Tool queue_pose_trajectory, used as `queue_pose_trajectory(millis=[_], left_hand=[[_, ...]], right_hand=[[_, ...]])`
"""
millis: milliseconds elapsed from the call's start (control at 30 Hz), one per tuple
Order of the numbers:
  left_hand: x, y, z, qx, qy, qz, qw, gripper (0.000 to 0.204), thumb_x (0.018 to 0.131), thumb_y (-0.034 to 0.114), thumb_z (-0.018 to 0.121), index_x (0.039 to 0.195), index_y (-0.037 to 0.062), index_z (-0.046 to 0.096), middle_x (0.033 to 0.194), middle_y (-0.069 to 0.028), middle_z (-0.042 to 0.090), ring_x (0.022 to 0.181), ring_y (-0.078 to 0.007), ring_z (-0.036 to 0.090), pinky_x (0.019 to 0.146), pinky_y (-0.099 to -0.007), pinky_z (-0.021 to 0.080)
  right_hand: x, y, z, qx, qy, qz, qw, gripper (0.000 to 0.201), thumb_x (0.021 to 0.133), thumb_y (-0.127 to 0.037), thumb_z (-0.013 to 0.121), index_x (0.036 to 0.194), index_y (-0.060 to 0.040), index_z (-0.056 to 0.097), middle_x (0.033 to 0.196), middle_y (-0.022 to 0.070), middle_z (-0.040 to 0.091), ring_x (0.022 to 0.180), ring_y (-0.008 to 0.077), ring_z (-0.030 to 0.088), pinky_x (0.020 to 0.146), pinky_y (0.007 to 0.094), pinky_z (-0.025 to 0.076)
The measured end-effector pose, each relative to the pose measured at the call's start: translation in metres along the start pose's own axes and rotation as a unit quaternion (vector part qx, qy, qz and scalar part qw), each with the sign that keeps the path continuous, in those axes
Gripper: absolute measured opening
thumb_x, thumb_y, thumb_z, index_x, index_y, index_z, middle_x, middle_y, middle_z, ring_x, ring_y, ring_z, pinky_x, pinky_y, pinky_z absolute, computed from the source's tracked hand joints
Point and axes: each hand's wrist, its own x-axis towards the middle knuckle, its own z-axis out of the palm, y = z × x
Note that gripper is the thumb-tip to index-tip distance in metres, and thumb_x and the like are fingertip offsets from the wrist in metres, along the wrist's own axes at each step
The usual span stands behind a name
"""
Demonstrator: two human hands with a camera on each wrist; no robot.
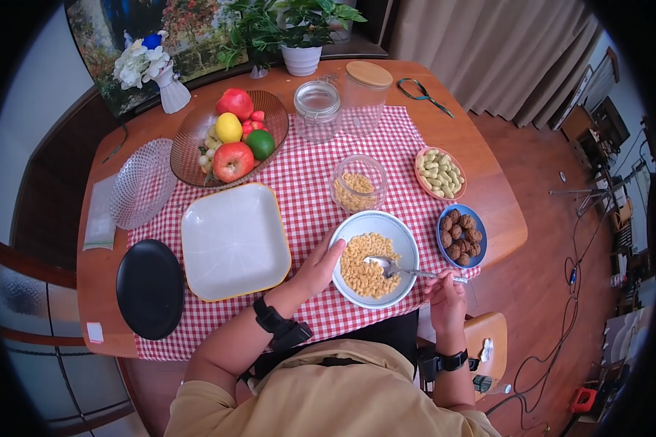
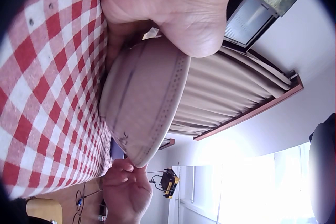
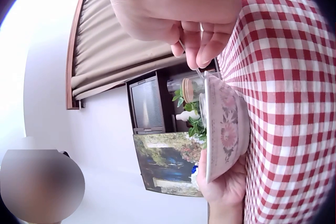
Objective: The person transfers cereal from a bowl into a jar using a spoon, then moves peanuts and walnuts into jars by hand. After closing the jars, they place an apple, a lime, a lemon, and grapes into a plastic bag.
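A white bowl (image 1: 408,251) with a blue rim holds small yellow cereal-like pieces (image 1: 368,280). The left hand (image 1: 321,264) grips the bowl's left side, thumb at the rim; in the left wrist view that hand (image 2: 168,9) lies against the bowl (image 2: 147,87). The right hand (image 1: 447,302) pinches the handle of a metal spoon (image 1: 415,272) whose head rests among the pieces. In the right wrist view the fingers of the right hand (image 3: 184,14) hold the handle above the rim of the flowered bowl (image 3: 228,129).
Behind the bowl stands a glass jar (image 1: 358,198) of similar pieces. Peanuts (image 1: 440,175) and walnuts (image 1: 461,237) sit in dishes to the right. On the left are a white square plate (image 1: 235,240), a black oval plate (image 1: 150,289) and a fruit bowl (image 1: 186,164).
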Motion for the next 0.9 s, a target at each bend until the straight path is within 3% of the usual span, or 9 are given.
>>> queue_pose_trajectory(millis=[233, 533, 667, 800, 900], left_hand=[[-0.001, 0.004, 0.002, 0.003, 0.009, 0.0, 1.0, 0.047, 0.101, 0.03, 0.032, 0.137, 0.0005, 0.031, 0.129, -0.0146, 0.046, 0.118, -0.0176, 0.045, 0.1, -0.0321, 0.035], [0.002, -0.005, -0.001, -0.005, 0.003, 0.009, 1.0, 0.047, 0.1, 0.031, 0.032, 0.137, 0.0009, 0.032, 0.129, -0.0151, 0.047, 0.119, -0.0191, 0.045, 0.101, -0.0325, 0.035], [0.002, -0.005, -0.002, -0.007, 0.001, 0.002, 1.0, 0.047, 0.1, 0.03, 0.032, 0.137, 0.0008, 0.032, 0.13, -0.0157, 0.046, 0.12, -0.0198, 0.045, 0.102, -0.0328, 0.035], [0.002, -0.004, -0.002, 0.007, -0.003, 0.002, 1.0, 0.048, 0.1, 0.03, 0.031, 0.138, 0.0007, 0.031, 0.131, -0.0165, 0.045, 0.121, -0.0206, 0.044, 0.102, -0.033, 0.034], [0.002, -0.005, -0.002, 0.014, -0.004, 0.008, 1.0, 0.049, 0.1, 0.031, 0.031, 0.139, 0.0007, 0.03, 0.131, -0.0168, 0.045, 0.121, -0.0209, 0.044, 0.102, -0.0332, 0.034]], right_hand=[[0.002, -0.002, 0.006, 0.031, -0.004, 0.018, 0.999, 0.02, 0.099, -0.025, 0.044, 0.097, -0.0077, 0.052, 0.083, 0.008, 0.064, 0.071, 0.0141, 0.06, 0.059, 0.0237, 0.047], [0.035, -0.037, 0.047, -0.016, 0.002, -0.068, 0.998, 0.02, 0.099, -0.027, 0.044, 0.096, -0.0083, 0.052, 0.081, 0.0058, 0.063, 0.069, 0.0117, 0.058, 0.058, 0.0219, 0.046], [0.056, -0.049, 0.077, -0.023, -0.022, -0.145, 0.989, 0.022, 0.099, -0.025, 0.044, 0.101, -0.0048, 0.054, 0.088, 0.0089, 0.065, 0.074, 0.0117, 0.06, 0.061, 0.0213, 0.047], [0.063, -0.051, 0.093, -0.174, -0.052, -0.209, 0.961, 0.024, 0.098, -0.022, 0.045, 0.106, -0.0023, 0.056, 0.096, 0.0115, 0.065, 0.082, 0.0144, 0.061, 0.063, 0.0237, 0.049], [0.058, -0.057, 0.093, -0.252, -0.002, -0.301, 0.92, 0.021, 0.098, -0.018, 0.047, 0.104, -0.0018, 0.059, 0.099, 0.0108, 0.065, 0.084, 0.0126, 0.061, 0.065, 0.0231, 0.05]])
